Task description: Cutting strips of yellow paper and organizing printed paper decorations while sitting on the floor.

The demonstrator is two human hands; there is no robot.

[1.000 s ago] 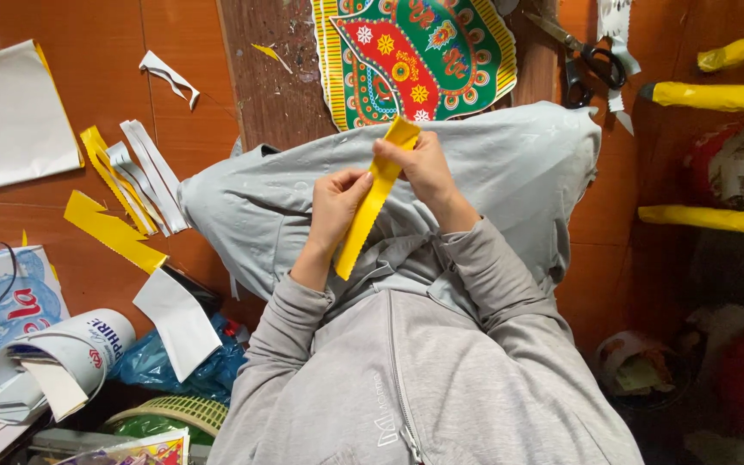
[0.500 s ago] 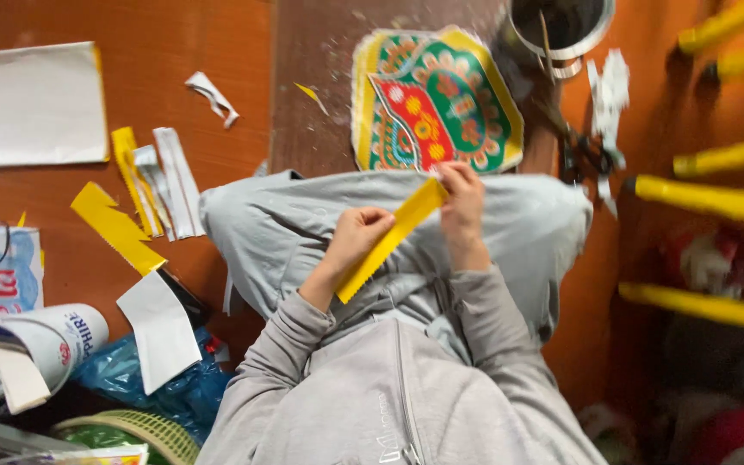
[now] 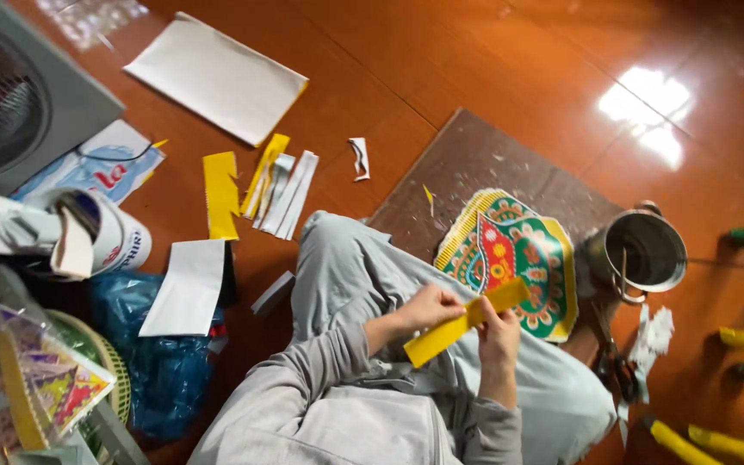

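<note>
A long yellow paper strip (image 3: 465,321) slants over the person's grey-trousered lap, low end at 7 o'clock, high end at 1 o'clock. The left hand (image 3: 428,308) pinches its middle from above; the right hand (image 3: 499,330) pinches it just beside, fingers curled round the edge. At 1 o'clock of the strip a flat, glossy ornament (image 3: 510,258) in red, green and yellow lies on a brown board (image 3: 484,159). A shiny steel pot (image 3: 643,251) stands at 3 o'clock. Cut yellow and white strips (image 3: 256,189) lie at 10 o'clock on the polished wooden floor (image 3: 475,60).
</note>
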